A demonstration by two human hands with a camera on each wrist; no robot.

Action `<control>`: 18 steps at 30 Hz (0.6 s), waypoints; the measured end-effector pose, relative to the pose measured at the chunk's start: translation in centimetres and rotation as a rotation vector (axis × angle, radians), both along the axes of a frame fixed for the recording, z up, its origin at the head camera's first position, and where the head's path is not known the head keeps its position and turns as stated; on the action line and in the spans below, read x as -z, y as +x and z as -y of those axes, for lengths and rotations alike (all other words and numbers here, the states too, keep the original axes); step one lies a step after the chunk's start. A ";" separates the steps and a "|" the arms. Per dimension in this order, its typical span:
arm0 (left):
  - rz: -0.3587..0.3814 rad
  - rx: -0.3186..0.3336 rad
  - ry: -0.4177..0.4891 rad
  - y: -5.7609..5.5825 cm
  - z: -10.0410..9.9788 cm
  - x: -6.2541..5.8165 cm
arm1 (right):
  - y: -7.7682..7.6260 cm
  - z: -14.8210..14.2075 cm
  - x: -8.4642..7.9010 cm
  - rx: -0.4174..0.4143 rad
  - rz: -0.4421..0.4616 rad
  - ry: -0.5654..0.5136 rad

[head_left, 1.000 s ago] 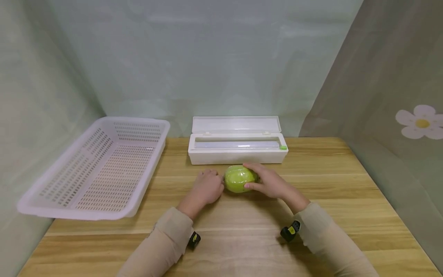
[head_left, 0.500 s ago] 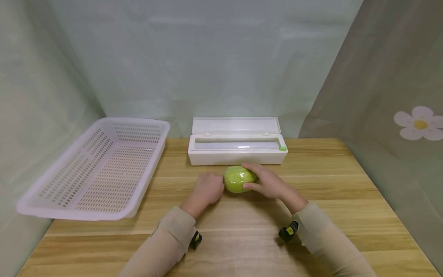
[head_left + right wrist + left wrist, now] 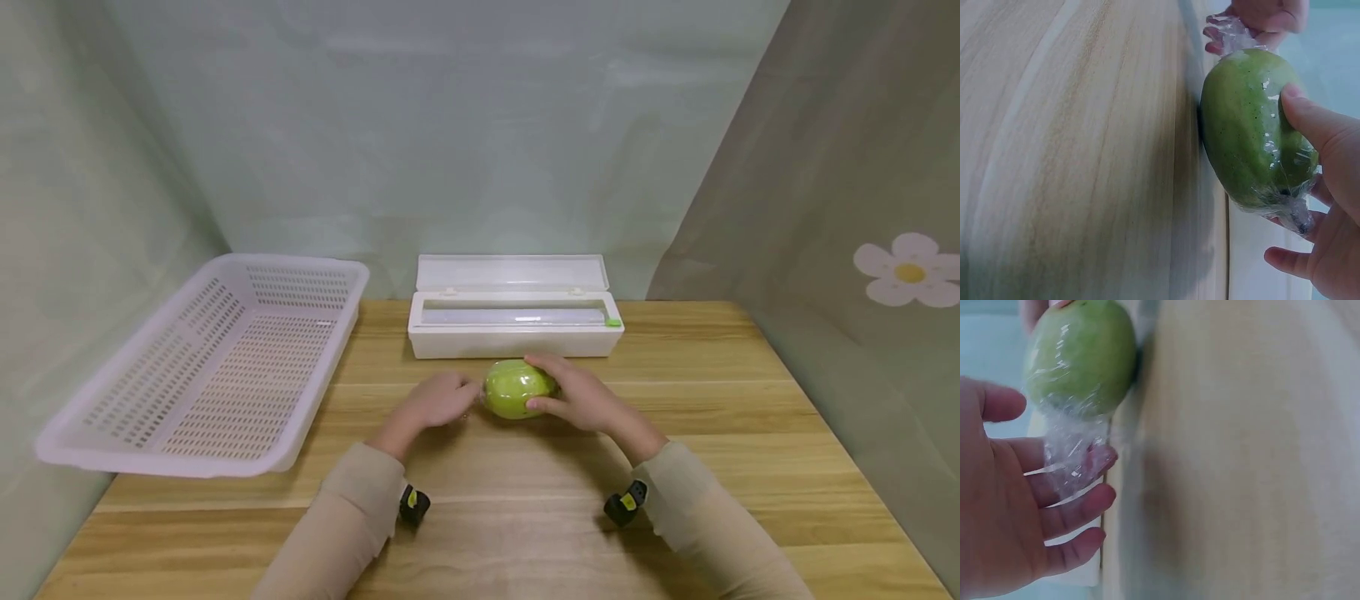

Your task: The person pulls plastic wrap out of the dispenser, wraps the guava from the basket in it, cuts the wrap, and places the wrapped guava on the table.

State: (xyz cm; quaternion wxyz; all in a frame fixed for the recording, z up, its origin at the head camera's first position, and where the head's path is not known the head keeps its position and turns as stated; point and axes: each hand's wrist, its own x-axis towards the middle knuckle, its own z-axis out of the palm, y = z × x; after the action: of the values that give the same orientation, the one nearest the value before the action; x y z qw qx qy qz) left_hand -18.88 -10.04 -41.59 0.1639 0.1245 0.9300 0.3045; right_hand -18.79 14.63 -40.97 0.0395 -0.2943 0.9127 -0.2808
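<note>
A smooth green fruit (image 3: 510, 389), wrapped in clear cling film, lies on its side on the wooden table in the head view. My right hand (image 3: 581, 396) holds its right end, thumb on the near side and fingers on the far side. At its left end, my left hand (image 3: 1016, 506) has loosely spread fingers under a gathered tail of cling film (image 3: 1072, 450). The left thumb stands apart from the film. A second twisted film end (image 3: 1294, 212) shows near the right fingers in the right wrist view.
Behind the fruit stands a white cling film dispenser (image 3: 517, 342) with its lid raised, a film roll (image 3: 513, 317) inside and a green slider (image 3: 612, 322). A white perforated basket (image 3: 288, 442) is at the left. Fabric walls surround the table.
My left hand has moved slightly left, away from the fruit, and its curled fingers have loosened around the film tail. The right hand and fruit have barely moved.
</note>
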 end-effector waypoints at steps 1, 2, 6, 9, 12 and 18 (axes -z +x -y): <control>0.026 -0.010 0.030 -0.2 0.1 -0.1 | 0.0 0.0 0.0 0.004 0.004 0.000; 0.053 -0.013 0.055 -0.3 0.3 -0.1 | 0.0 -0.1 0.1 0.006 0.007 0.000; 0.131 0.032 0.145 -0.9 0.8 0.0 | -0.1 -0.1 0.2 0.000 0.001 -0.008; 0.146 0.084 0.195 -1.2 1.1 0.1 | -0.1 -0.1 0.2 -0.010 -0.010 -0.017; 0.142 0.113 0.224 -1.3 1.2 0.0 | 0.0 0.0 0.2 -0.010 -0.009 -0.016; 0.104 0.135 0.204 -1.5 0.8 -0.1 | 0.0 0.0 0.1 -0.016 -0.017 -0.013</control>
State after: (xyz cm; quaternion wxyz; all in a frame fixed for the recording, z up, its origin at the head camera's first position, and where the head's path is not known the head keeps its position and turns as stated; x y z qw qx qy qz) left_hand -20.36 -10.86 -41.45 0.2185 0.1871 0.8740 0.3915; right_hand -18.77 14.60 -41.11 0.0323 -0.3043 0.9087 -0.2840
